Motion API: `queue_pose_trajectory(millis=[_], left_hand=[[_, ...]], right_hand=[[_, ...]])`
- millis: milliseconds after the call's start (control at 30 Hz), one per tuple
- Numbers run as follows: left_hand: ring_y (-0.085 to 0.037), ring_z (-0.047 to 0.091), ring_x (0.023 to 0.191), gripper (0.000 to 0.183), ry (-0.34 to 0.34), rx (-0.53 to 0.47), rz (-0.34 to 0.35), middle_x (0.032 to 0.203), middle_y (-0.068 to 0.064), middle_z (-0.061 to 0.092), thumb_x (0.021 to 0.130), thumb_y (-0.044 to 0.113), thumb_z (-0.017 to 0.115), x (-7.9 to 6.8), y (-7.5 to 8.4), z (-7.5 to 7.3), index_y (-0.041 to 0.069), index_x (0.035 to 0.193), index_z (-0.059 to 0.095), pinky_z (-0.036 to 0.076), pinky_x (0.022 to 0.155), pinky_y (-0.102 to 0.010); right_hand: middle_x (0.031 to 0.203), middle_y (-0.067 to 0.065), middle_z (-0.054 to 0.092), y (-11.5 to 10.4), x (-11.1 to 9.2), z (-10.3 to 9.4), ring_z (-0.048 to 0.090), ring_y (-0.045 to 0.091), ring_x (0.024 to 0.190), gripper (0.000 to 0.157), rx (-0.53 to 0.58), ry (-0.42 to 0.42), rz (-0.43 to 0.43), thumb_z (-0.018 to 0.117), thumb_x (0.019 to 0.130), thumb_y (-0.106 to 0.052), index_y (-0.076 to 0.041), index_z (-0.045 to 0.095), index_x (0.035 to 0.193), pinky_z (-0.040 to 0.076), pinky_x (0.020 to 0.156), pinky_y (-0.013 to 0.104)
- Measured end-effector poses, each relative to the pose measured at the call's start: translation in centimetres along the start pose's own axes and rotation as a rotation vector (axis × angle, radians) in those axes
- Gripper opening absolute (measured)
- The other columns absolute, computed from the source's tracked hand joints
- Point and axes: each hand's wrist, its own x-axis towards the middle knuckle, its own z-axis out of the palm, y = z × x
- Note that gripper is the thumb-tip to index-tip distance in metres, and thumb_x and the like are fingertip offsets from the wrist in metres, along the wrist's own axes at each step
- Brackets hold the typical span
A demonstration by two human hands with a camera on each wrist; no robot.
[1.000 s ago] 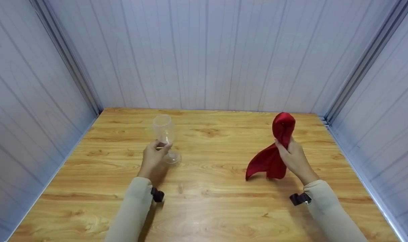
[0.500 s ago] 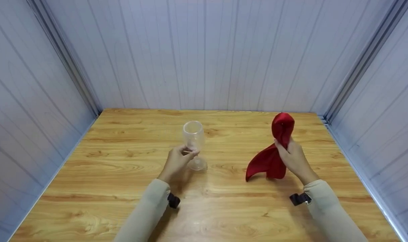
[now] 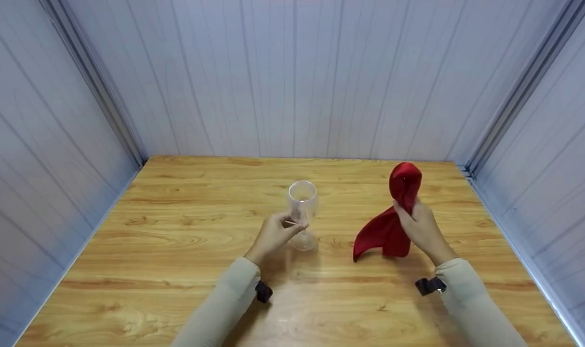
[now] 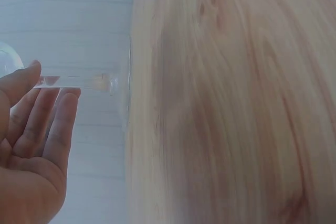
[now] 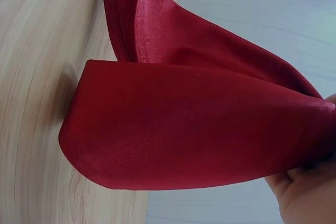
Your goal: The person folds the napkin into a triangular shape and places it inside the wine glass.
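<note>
A clear stemmed wine glass point(image 3: 303, 202) stands upright near the middle of the wooden table point(image 3: 177, 299). My left hand point(image 3: 273, 235) pinches its stem point(image 4: 73, 81) between thumb and fingers, just under the bowl. Whether the round foot point(image 4: 125, 80) touches the wood, I cannot tell. On the right, my right hand point(image 3: 421, 229) grips a red satin-like cloth point(image 3: 391, 233) bunched at its middle. One end of the cloth loops above the hand; the loose ends hang below, close to the tabletop. Only part of the right hand point(image 5: 310, 195) shows in its wrist view, the cloth covering the rest.
Pale panelled walls rise behind the table point(image 3: 292, 82) and along both sides. A black band with a small dark device point(image 3: 263, 291) sits on the left wrist, and a similar one point(image 3: 428, 285) on the right.
The left hand has carried the wine glass rightward and slightly nearer, from the left part of the table to the middle. The right hand and red cloth have stayed almost still.
</note>
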Motion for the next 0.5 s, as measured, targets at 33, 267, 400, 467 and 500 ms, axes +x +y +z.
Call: queue_pose_trajectory(millis=[33,267,400,467,500], left_hand=[[-0.017,0.071,0.087,0.018,-0.009,0.007,0.000,0.090,-0.002,0.073,0.092,0.025,0.075,0.0,0.0,0.2,0.007,0.096,0.073,0.057,0.079,-0.035],[-0.018,0.071,0.087,0.020,-0.055,0.016,0.018,0.089,-0.002,0.073,0.093,0.024,0.074,0.2,0.3,1.4,0.005,0.096,0.073,0.056,0.080,-0.035],[-0.015,0.070,0.085,0.018,-0.061,0.016,0.015,0.087,-0.001,0.073,0.093,0.023,0.074,0.4,0.1,2.2,0.005,0.094,0.073,0.056,0.079,-0.032],[-0.015,0.070,0.085,0.018,-0.066,0.010,0.011,0.087,-0.001,0.073,0.092,0.023,0.074,0.5,0.1,2.5,0.005,0.093,0.073,0.056,0.079,-0.031],[-0.015,0.070,0.085,0.017,-0.070,0.003,0.011,0.087,-0.001,0.073,0.092,0.023,0.074,0.5,0.1,2.7,0.005,0.092,0.073,0.056,0.079,-0.031]], right_hand=[[0.087,0.012,0.056,0.0,0.0,0.0,0.051,0.024,0.079,0.026,0.002,-0.005,0.002,0.051,0.105,-0.025,0.001,0.055,0.111,0.042,0.071,0.032],[0.086,0.012,0.055,0.1,-0.1,0.1,0.050,0.024,0.078,0.029,0.008,-0.020,0.020,0.050,0.106,-0.027,0.000,0.055,0.110,0.041,0.070,0.033],[0.087,0.012,0.056,0.1,-0.1,0.2,0.051,0.024,0.077,0.031,0.015,-0.028,0.022,0.049,0.106,-0.030,0.000,0.055,0.111,0.041,0.070,0.032],[0.087,0.012,0.056,0.1,-0.1,0.3,0.051,0.023,0.077,0.031,0.016,-0.025,0.019,0.050,0.106,-0.029,0.001,0.055,0.111,0.041,0.069,0.031],[0.086,0.011,0.056,0.2,-0.1,0.3,0.051,0.023,0.076,0.031,0.018,-0.024,0.017,0.050,0.106,-0.029,0.001,0.055,0.111,0.041,0.069,0.031]])
